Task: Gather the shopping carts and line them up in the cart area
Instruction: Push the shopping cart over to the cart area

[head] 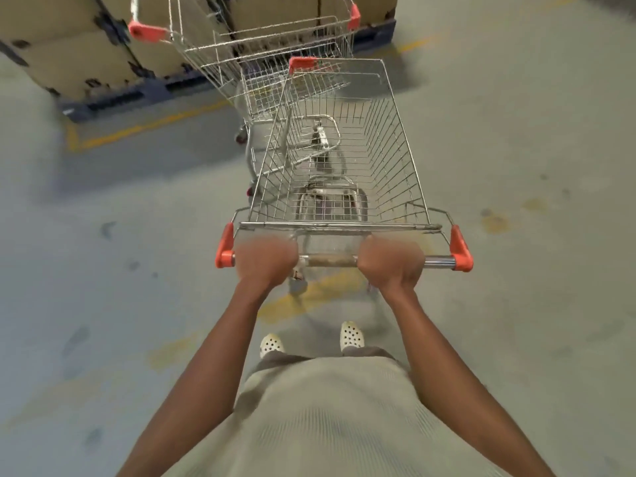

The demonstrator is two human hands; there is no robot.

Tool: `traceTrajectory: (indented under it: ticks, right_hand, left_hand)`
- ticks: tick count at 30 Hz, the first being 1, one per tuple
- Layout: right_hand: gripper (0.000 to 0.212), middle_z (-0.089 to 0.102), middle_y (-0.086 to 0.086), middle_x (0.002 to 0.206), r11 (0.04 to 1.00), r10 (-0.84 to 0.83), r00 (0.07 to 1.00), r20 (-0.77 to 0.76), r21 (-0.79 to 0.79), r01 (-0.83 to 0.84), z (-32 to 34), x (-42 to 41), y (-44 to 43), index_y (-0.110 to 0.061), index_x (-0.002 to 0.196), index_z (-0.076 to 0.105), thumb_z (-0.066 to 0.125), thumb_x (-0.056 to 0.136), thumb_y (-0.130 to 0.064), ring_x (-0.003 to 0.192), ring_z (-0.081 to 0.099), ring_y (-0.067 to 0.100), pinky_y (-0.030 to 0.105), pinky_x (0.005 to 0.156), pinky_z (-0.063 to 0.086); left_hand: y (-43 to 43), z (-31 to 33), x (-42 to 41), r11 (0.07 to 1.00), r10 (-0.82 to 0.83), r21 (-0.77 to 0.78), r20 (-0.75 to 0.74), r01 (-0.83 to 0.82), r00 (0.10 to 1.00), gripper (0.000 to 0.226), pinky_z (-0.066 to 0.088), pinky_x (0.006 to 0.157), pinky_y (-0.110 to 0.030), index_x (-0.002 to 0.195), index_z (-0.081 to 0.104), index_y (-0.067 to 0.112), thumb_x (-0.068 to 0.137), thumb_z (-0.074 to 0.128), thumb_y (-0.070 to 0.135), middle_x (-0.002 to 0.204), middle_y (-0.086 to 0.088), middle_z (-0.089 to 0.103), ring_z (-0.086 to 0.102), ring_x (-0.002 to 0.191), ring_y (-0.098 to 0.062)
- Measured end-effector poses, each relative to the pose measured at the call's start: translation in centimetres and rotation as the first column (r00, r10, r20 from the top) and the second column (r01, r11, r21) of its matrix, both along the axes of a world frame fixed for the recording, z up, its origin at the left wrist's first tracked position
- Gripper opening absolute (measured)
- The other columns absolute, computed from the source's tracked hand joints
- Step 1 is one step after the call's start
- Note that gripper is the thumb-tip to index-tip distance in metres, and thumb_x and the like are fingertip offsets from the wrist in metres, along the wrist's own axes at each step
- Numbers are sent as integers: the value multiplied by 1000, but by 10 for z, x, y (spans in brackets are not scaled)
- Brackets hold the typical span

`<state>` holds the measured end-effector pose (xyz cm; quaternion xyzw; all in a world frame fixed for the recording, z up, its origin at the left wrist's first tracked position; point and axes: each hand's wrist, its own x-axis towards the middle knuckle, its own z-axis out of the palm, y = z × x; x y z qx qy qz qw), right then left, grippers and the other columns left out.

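A silver wire shopping cart point(395, 149) with orange corners is gripped at its handle point(332, 260) by the left hand point(265, 259) and right hand point(390, 261), nose at the rear of a second wire cart point(206, 60).

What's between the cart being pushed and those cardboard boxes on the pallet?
Another wire cart, seen in the head view, stands between the pushed cart and the boxes.
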<state>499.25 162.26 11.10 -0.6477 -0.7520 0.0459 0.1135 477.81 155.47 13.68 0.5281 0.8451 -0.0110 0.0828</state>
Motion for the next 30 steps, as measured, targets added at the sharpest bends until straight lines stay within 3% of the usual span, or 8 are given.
traceTrajectory:
  ticks: [7, 12, 18, 22, 25, 30]
  right_hand:
    - [54, 54, 11, 43, 988, 149, 988, -31, 50, -148, 0, 13, 44, -8, 52, 67, 41, 92, -33, 42, 32, 23, 33, 64, 37]
    - [53, 37, 2, 41, 955, 292, 956, -30, 63, -290, 1, 9, 59, -6, 53, 67, 43, 93, -32, 40, 33, 22, 32, 63, 30]
    - [53, 55, 11, 43, 917, 382, 924, -16, 134, -377, -3, -6, 56, -8, 55, 71, 42, 91, -34, 43, 27, 22, 31, 62, 27]
    - [54, 52, 10, 39, 880, 450, 892, -39, 188, -436, -3, -21, 47, -10, 53, 71, 40, 90, -33, 38, 30, 23, 29, 60, 33]
    - [52, 52, 11, 39, 843, 519, 853, -57, 198, -500, -5, -33, 39, -9, 54, 72, 42, 89, -32, 34, 44, 27, 28, 59, 39]
    - [50, 52, 10, 39, 779, 615, 786, -66, 203, -593, -6, -56, 25, -9, 54, 71, 44, 89, -32, 33, 45, 26, 28, 60, 40]
  left_hand:
    - [6, 0, 29, 988, 154, 10, -14, -154, 988, 49, 32, 66, -33, 80, 70, 4, 98, 40, 39, 87, -19, 71, 66, 84, -34]
    - [-6, -2, 41, 969, 247, 18, -6, -247, 969, 50, 33, 66, -33, 81, 69, 6, 99, 37, 40, 87, -17, 70, 65, 84, -33]
    - [-31, -4, 41, 934, 356, 25, -4, -356, 934, 49, 35, 67, -35, 78, 65, 9, 98, 36, 43, 87, -17, 70, 64, 82, -34]
    - [-50, -3, 38, 904, 428, -6, -18, -428, 904, 53, 39, 70, -37, 89, 72, 6, 98, 34, 43, 87, -17, 70, 58, 77, -31]
    - [-67, -4, 35, 872, 489, -14, -23, -490, 872, 55, 39, 69, -36, 87, 74, 8, 98, 33, 44, 83, -15, 69, 56, 74, -29]
    - [-99, -10, 30, 803, 594, -32, -32, -595, 804, 66, 38, 64, -35, 80, 73, 10, 89, 22, 50, 71, -10, 62, 55, 68, -28]
